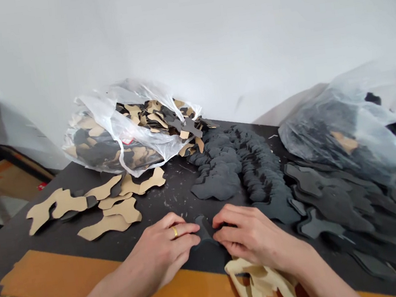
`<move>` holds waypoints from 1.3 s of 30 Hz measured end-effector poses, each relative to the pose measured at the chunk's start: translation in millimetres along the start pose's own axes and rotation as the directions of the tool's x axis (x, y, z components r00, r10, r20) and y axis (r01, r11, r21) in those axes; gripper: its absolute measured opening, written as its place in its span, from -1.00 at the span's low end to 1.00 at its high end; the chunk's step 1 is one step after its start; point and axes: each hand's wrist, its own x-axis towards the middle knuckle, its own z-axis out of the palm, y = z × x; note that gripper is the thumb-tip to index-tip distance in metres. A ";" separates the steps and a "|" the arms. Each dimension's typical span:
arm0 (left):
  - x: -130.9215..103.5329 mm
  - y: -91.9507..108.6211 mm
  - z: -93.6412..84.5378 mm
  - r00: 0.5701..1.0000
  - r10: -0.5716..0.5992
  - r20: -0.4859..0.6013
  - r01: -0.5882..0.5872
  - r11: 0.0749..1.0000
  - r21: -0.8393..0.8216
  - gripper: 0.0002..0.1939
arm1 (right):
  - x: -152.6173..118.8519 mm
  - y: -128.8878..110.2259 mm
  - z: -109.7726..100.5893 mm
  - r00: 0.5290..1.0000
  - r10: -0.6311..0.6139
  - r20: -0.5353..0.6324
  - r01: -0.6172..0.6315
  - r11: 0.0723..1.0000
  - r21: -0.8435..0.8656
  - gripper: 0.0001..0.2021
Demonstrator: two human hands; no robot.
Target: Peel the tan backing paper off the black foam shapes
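A small dark grey, curvy-edged cut-out piece (pixel 205 229) lies at the front of the dark table, between my two hands. My left hand (pixel 176 244), with a gold ring, has its fingertips closed at the piece's left edge. From the other side my right hand (pixel 247 232) pinches at the right edge, its fingers bent together. Fingers cover part of the piece. Beneath my right wrist hangs a cream-coloured leftover sheet with holes (pixel 245 288). Beyond my right hand, overlapping dark cut-outs form two rows (pixel 217 170). Several tan-backed cut-outs (pixel 113 223) lie beyond my left hand.
An open clear plastic bag (pixel 107 126) at the back holds many tan and dark pieces. Another plastic bag (pixel 348 124) stands right, behind a spread of dark cut-outs (pixel 336 203). Orange-brown tape (pixel 65 275) runs along the table's front edge. A white wall (pixel 228 42) rises behind.
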 end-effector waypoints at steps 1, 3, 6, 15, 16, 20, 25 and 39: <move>0.8 0.2 -1.0 1.000 0.004 -0.002 -0.004 1.000 0.004 -0.73 | -0.2 -0.3 -0.3 1.000 0.004 0.002 -0.004 1.000 0.006 -0.78; 3.1 1.1 -4.7 1.000 0.022 0.007 -0.022 1.000 0.012 -0.72 | -0.8 -1.5 -1.8 1.000 0.019 0.008 -0.019 1.000 0.024 -0.79; 4.8 3.6 -12.4 0.998 0.040 0.052 -0.039 0.999 -0.013 -0.71 | -1.8 -4.4 -6.5 0.997 0.072 0.038 -0.074 0.994 0.079 -0.82; -16.1 5.0 -0.4 0.987 -0.034 -0.158 0.031 0.999 -0.023 -0.82 | -7.7 -0.7 -18.4 0.973 0.204 0.108 -0.223 0.949 0.221 -0.84; -15.8 5.8 2.2 0.980 -0.050 -0.193 0.047 0.999 -0.018 -0.85 | -8.1 0.2 -17.9 0.972 0.210 0.107 -0.229 0.947 0.225 -0.84; -5.4 16.1 6.8 0.963 -0.148 -0.224 0.163 0.985 0.050 -0.91 | -6.7 0.5 -9.9 0.965 0.251 0.072 -0.261 0.934 0.243 -0.93; 7.3 29.9 5.8 0.922 -0.384 -0.044 0.387 0.915 0.114 -0.91 | -0.2 -4.5 5.4 0.939 0.345 0.006 -0.338 0.915 0.219 -0.82; 10.0 28.0 7.9 0.863 -0.505 0.025 0.500 0.846 -0.186 -0.60 | 1.4 -8.4 21.4 0.868 0.497 0.009 -0.449 0.777 0.442 -0.34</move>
